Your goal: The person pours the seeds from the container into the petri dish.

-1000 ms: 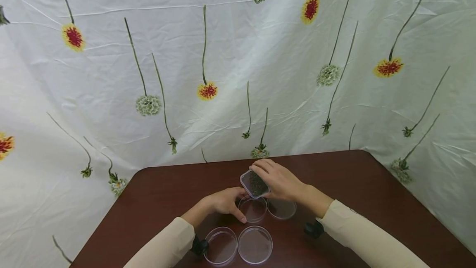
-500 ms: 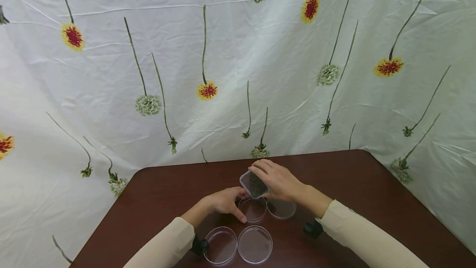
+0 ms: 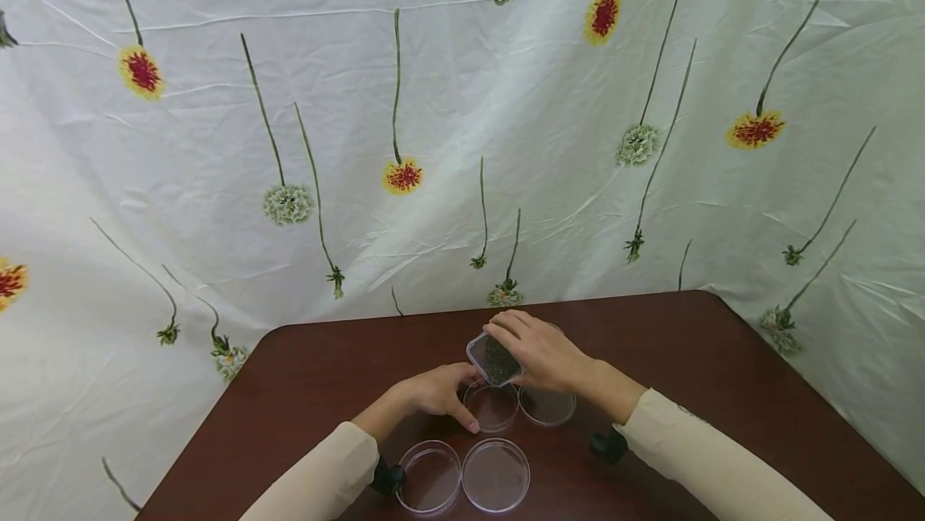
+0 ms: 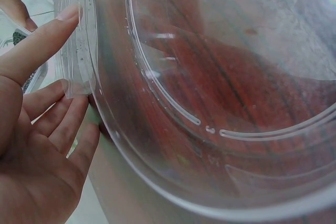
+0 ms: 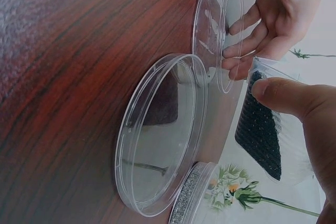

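My left hand (image 3: 433, 391) grips the side of a clear petri dish (image 3: 492, 418), thumb on the near side and fingers round the far side. In the left wrist view its thumb and fingertips touch the wall of that dish (image 4: 79, 51). My right hand (image 3: 540, 351) holds a small clear square-cornered container (image 3: 499, 359), tilted, just above the dish's far rim. Dark fine grains (image 5: 260, 129) lie slanted inside it, as the right wrist view shows, with the thumb pressed on its wall. No grains can be made out in the gripped dish.
A second petri dish (image 3: 548, 407) stands just right of the gripped one. Two more, a left dish (image 3: 429, 479) and a right dish (image 3: 495, 477), stand nearer. Behind, a clear tub of grey grains (image 5: 186, 198) shows partly. A flowered cloth (image 3: 433, 120) hangs beyond the brown table (image 3: 325, 376).
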The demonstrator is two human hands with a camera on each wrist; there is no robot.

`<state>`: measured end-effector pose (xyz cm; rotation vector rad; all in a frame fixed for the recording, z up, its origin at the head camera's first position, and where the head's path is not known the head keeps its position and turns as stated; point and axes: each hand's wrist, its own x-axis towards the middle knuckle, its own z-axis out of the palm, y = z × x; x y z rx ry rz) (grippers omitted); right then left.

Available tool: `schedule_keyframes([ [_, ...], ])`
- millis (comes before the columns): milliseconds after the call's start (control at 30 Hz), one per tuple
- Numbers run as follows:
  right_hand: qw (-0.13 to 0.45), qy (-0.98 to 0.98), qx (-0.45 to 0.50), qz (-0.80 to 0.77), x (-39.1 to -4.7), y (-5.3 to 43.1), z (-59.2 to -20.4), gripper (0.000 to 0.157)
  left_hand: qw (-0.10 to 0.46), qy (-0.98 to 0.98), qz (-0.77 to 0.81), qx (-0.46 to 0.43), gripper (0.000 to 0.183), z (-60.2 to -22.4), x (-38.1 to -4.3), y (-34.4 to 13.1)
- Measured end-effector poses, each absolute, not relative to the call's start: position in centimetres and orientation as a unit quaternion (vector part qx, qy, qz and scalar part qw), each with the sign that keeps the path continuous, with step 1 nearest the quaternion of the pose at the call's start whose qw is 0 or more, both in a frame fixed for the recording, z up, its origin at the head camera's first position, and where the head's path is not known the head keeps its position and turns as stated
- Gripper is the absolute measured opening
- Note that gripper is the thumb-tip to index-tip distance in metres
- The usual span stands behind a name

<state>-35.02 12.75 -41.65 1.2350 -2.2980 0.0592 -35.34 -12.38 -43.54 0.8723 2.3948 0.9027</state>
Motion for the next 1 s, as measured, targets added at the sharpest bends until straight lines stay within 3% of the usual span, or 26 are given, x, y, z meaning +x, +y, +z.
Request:
schedule_keyframes([
  [1000, 0.258, -0.851, 0.457, 0.019, -34.99, 12.75, -41.55, 0.099, 0.211, 0.868, 0.324, 0.31, 0.078, -43.69, -35.25, -12.37],
])
